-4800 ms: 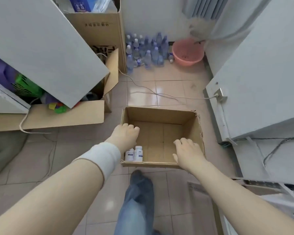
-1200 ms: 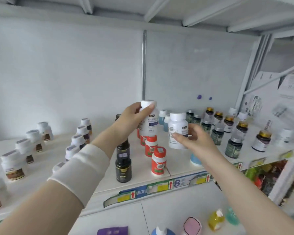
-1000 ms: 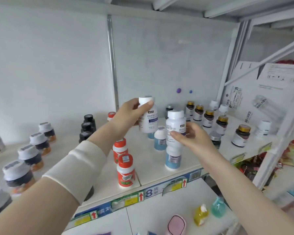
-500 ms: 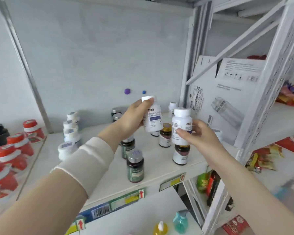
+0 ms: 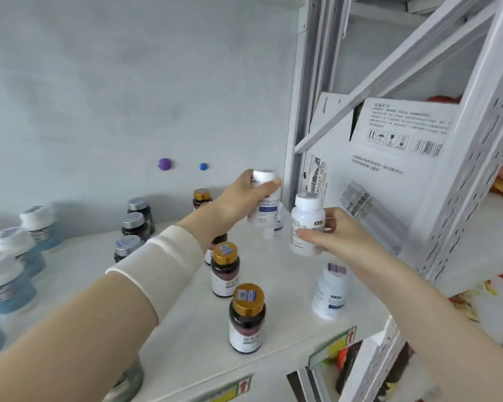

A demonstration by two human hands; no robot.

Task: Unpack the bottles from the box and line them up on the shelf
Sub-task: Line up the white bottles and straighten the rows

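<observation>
Over the right end of the white shelf [image 5: 285,288], two white bottles are in hand, one per hand. The left hand [image 5: 238,198] grips the left bottle [image 5: 266,211] high up, thumb and fingers curled round cap and shoulder. The bottle is upright, with a blue band on its label. The right hand [image 5: 339,237] grips the right bottle [image 5: 306,224] by the body, thumb in front and fingers behind. It is also upright, just beside the other and apart from it. Cannot tell whether either base touches the board.

Standing on the shelf, counted:
- White: one standing white bottle [image 5: 330,291] near the front right edge, with a barcode sticker on its cap. One small white bottle [image 5: 274,232] sits behind the held pair, mostly hidden.
- Gold caps on dark glass, three: front gold-capped bottle [image 5: 246,317], middle gold-capped bottle [image 5: 224,268], back gold-capped bottle [image 5: 202,198]. One more bottle sits under the left wrist, cap unseen.
- Silver caps on dark glass, three in a row: silver-capped bottles [image 5: 134,224].
- Far left: blue bottles with white caps [image 5: 12,250], at least three, blurred.

On the wall are two round dots: purple dot [image 5: 164,164] and blue dot [image 5: 203,166]. Past the shelf upright stands one white carton [image 5: 375,175] marked WHEAT BEER.
</observation>
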